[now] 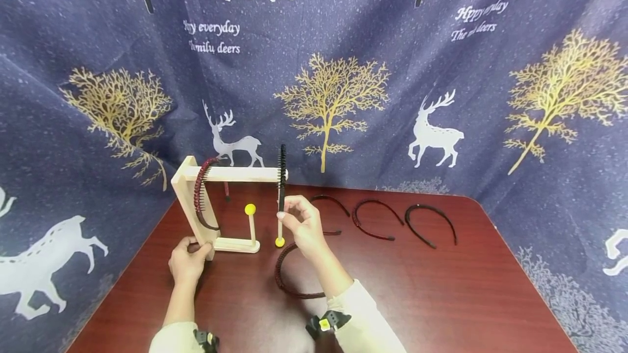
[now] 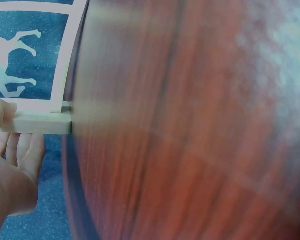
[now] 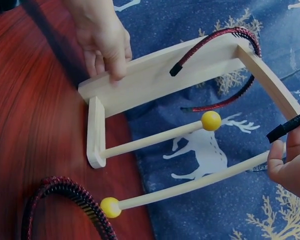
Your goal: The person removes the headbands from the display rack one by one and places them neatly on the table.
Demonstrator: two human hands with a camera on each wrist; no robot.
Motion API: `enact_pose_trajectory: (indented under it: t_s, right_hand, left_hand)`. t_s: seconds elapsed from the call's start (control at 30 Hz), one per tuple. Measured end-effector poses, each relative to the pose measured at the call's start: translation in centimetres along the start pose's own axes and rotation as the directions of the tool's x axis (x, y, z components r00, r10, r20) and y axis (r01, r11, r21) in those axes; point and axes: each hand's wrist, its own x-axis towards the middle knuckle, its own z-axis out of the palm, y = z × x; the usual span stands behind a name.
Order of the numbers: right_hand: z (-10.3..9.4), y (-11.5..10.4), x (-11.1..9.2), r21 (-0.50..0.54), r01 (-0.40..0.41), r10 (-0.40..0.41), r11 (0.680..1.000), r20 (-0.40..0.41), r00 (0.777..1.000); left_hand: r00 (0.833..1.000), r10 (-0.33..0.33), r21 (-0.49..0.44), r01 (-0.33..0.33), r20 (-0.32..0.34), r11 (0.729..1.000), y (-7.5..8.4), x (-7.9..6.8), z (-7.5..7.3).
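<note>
My left hand (image 1: 188, 260) grips the lower end of a pale wooden stand's upright board (image 1: 196, 206), with the thumb on one face and fingers on the other. Between its thumb and fingers, my right hand (image 1: 302, 226) pinches a black toothed headband (image 1: 282, 170) near one end. That headband overlaps the free end of the stand's top bar (image 1: 240, 174) in the head view. Near the board, a dark red headband (image 1: 198, 195) hangs over the same bar. Yellow balls cap the stand's short upright peg (image 1: 252, 227) and the rod hanging from the bar's free end.
A dark red headband (image 1: 278, 271) lies in front of the stand, partly behind my right forearm. Farther right on the reddish-brown table (image 1: 417, 298) are another red headband (image 1: 358, 222), a black headband (image 1: 412, 227) and one partly covered by my hand. A deer-patterned cloth (image 1: 392, 124) hangs behind.
</note>
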Motion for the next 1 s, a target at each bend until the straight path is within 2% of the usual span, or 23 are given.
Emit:
enact_pose_trajectory:
  t_s: [0.27, 0.63, 1.0]
  right_hand:
    - [-1.0, 0.1, -0.5, 0.004, 0.032, -0.032, 0.999, -0.024, 0.999]
    - [-3.6, 0.1, -1.3, -0.058, 0.011, -0.014, 0.998, -0.060, 0.998]
    - [-6.1, 0.5, -3.0, -0.060, -0.010, 0.004, 0.998, -0.098, 0.995]
  left_hand:
    - [1.000, -0.007, 0.009, 0.007, 0.001, 1.000, -0.2, -0.2, -0.1]
    - [1.000, 0.002, -0.003, -0.002, 0.006, 1.000, 0.1, 0.2, 0.0]
    - [1.000, -0.010, -0.011, 0.010, 0.011, 1.000, -0.1, 0.1, 0.0]
